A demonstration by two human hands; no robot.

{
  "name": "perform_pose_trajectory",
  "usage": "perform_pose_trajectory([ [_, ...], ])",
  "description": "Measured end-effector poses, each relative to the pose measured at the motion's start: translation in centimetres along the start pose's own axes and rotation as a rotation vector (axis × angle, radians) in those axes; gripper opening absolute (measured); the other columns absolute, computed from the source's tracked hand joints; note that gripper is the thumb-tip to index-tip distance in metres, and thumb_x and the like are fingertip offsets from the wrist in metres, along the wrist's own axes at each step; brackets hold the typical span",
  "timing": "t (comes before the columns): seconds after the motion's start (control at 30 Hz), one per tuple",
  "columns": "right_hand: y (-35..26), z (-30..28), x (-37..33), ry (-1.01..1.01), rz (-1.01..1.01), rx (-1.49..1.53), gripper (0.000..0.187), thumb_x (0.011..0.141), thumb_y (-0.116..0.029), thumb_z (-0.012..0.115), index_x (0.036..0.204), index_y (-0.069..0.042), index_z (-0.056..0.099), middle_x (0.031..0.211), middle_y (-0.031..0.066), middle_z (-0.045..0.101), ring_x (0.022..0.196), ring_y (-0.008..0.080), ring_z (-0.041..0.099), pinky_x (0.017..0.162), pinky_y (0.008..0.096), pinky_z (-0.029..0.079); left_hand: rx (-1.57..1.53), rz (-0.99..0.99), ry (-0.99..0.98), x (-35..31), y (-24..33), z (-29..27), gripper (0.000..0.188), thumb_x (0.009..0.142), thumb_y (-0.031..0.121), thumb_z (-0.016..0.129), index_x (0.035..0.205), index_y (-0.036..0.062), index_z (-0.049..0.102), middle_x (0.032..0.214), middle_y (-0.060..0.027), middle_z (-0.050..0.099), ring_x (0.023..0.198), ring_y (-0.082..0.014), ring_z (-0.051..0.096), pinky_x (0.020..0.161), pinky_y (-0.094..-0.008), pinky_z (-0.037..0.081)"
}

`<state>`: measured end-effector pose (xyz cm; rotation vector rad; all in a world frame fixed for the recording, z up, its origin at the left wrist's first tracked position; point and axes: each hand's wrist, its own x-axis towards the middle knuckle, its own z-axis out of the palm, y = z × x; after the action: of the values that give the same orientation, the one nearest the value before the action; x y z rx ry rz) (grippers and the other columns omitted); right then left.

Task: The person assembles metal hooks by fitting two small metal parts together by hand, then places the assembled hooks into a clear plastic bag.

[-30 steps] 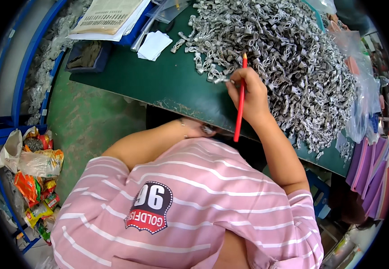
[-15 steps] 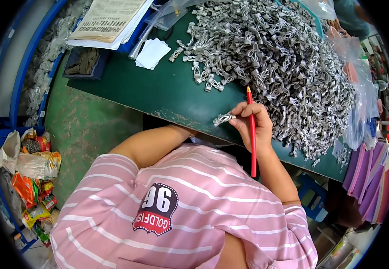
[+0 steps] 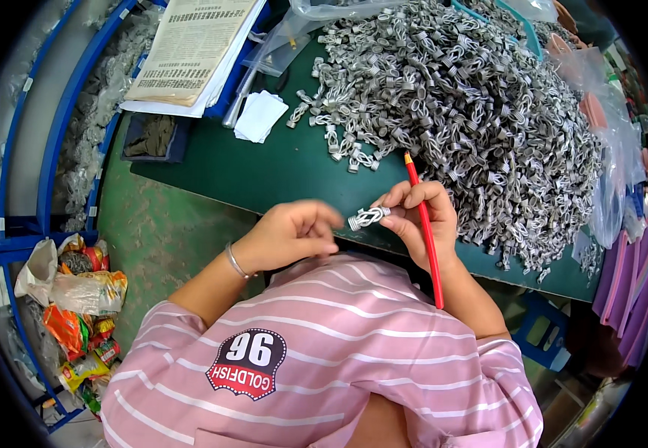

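Between the thumb and fingertips of my right hand point(image 3: 427, 218) is a small silver metal fitting point(image 3: 369, 217) with a ribbed collar and twisted open loops. The same hand also carries a slim red tool point(image 3: 430, 257) with a gold-coloured tip, tucked through the fingers and pointing away from me. My left hand point(image 3: 294, 233) hovers just left of the fitting, its fingers apart and slightly blurred, with nothing in it and a bangle on the wrist. Beyond both hands, a large heap of similar metal fittings point(image 3: 451, 112) covers the table's right part.
The green table point(image 3: 227, 168) carries white cards point(image 3: 261, 116), a printed paper stack point(image 3: 189, 56) and a small dark bin point(image 3: 154, 138) at its left. Clear plastic bags point(image 3: 615, 172) hang at the right. A blue rack point(image 3: 55, 127) and wrappers point(image 3: 88, 291) stand left; a blue stool point(image 3: 540, 328) sits below right.
My left hand has risen from below the table edge to beside the fitting. My right hand keeps hold of the fitting and red tool. The whole view has shifted slightly.
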<state>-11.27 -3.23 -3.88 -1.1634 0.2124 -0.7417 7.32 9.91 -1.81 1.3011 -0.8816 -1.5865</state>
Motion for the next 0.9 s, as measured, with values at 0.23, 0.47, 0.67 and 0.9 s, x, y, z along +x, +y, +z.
perform_pose_trajectory([
  [0.23,-0.2,-0.2,0.2,0.002,0.012,-0.016,0.033,0.074,0.017,0.055,0.093,-0.005,0.04,0.094,0.0127,0.05,0.09,0.0226,0.057,0.08,0.0335,0.05,0.083,0.25,0.172,1.9,0.4,2.1,0.025,0.073,-0.008,0.065,0.097,-0.0047,0.056,0.082,-0.0087,0.061,0.071,-0.0104,0.06,0.064,-0.021,0.05],
  [0.47,0.1,-1.1,-0.6,0.013,0.013,-0.003,0.027,0.077,0.011,0.058,0.094,-0.002,0.042,0.098,0.0131,0.051,0.087,0.0141,0.054,0.075,0.0261,0.05,0.332,0.409,0.206,2.3,1.5,2.6,0.018,0.072,-0.006,0.066,0.089,-0.0041,0.061,0.08,-0.0068,0.06,0.069,-0.0095,0.059,0.06,-0.0202,0.049],
  [0.67,-0.3,-1.0,-0.4,0.042,0.093,-0.012,0.019,0.081,0.004,0.056,0.092,-0.002,0.043,0.095,0.0132,0.054,0.077,0.0145,0.06,0.065,0.0231,0.051,0.377,0.435,0.211,2.5,1.7,2.5,0.018,0.071,-0.005,0.067,0.089,-0.0036,0.062,0.079,-0.0074,0.06,0.068,-0.0095,0.058,0.059,-0.0204,0.048],
  [0.9,-0.1,-1.2,-0.2,0.037,0.097,0.02,0.014,0.084,0.002,0.053,0.091,-0.002,0.043,0.091,0.0132,0.055,0.073,0.0154,0.061,0.06,0.0227,0.051,0.33,0.414,0.203,2.6,1.3,2.3,0.018,0.072,-0.007,0.065,0.09,-0.0044,0.061,0.08,-0.0075,0.059,0.069,-0.01,0.059,0.06,-0.0209,0.049],
])
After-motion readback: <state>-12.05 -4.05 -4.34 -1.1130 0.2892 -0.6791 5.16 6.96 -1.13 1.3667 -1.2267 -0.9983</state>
